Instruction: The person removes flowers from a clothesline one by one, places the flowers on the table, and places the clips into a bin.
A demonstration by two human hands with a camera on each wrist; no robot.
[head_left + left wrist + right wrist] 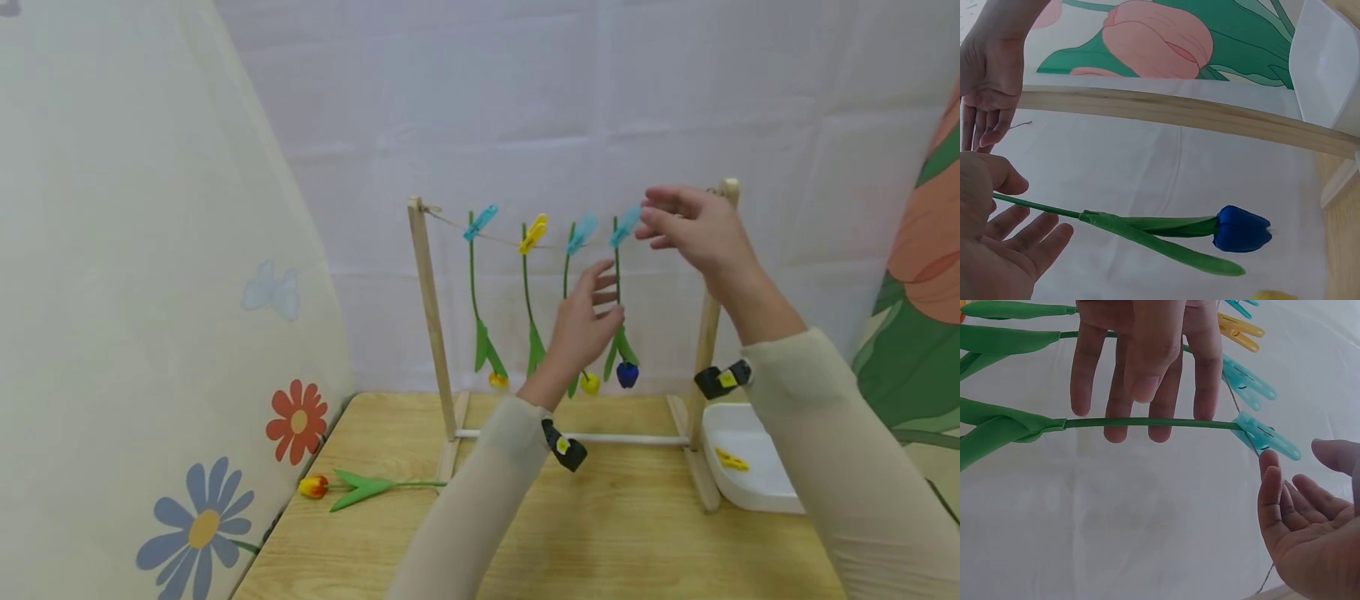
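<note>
A dark blue artificial tulip (627, 374) hangs head down from the line, its stem top clipped by a light blue clothespin (1269, 439). My left hand (583, 327) is at its green stem; in the right wrist view the straight fingers pass behind the stem and the thumb stands in front, away from it. Just right of that clothespin is my right hand (701, 232), fingers loosely bent and holding nothing, with fingertips close to the clip and string. Left of the blue tulip, several more tulips hang from clothespins, among them a yellow clothespin (533, 234).
The string spans a wooden frame with a left post (430, 317) and a right post (707, 333). A red-yellow tulip (313, 487) lies on the table (600, 533) at left. At right, a white tray (757, 498) holds a yellow clothespin (731, 459).
</note>
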